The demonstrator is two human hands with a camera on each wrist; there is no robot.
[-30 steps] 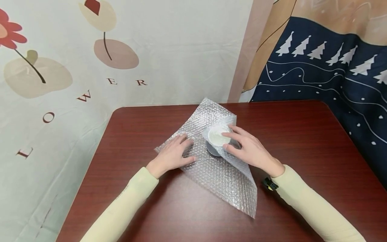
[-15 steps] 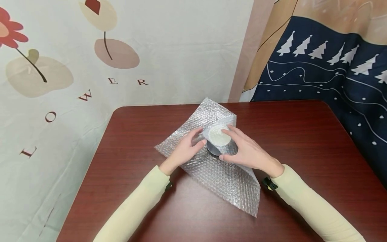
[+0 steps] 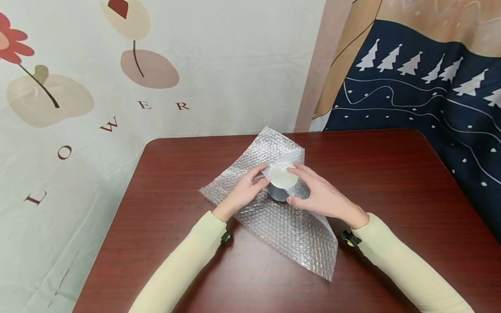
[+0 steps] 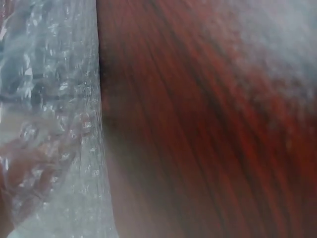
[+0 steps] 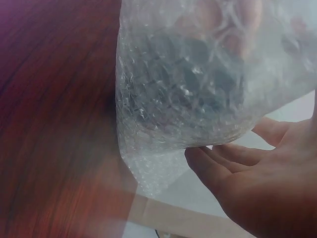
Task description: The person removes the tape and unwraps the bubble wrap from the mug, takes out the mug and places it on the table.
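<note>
A sheet of bubble wrap (image 3: 291, 237) lies diagonally on the dark red table (image 3: 391, 182). On it stands a small dark round cup (image 3: 277, 192) with a white top, and a flap of wrap is folded over its far and right side. My right hand (image 3: 294, 184) grips the cup through the wrap, index finger on top and thumb at the near side. My left hand (image 3: 263, 177) pinches the flap at the cup's left edge. In the right wrist view the wrap (image 5: 198, 89) bulges around the dark cup above my palm (image 5: 257, 188). The left wrist view shows only wrap (image 4: 49, 99) and table.
A pale cloth with a flower print (image 3: 78, 87) hangs behind and left of the table. A dark blue cloth with white trees (image 3: 430, 87) hangs at the right. The table's left edge (image 3: 117, 217) runs close to my left forearm.
My left hand left its flat rest on the wrap and moved right and forward to the cup's left edge. My right thumb came round to the cup's near side.
</note>
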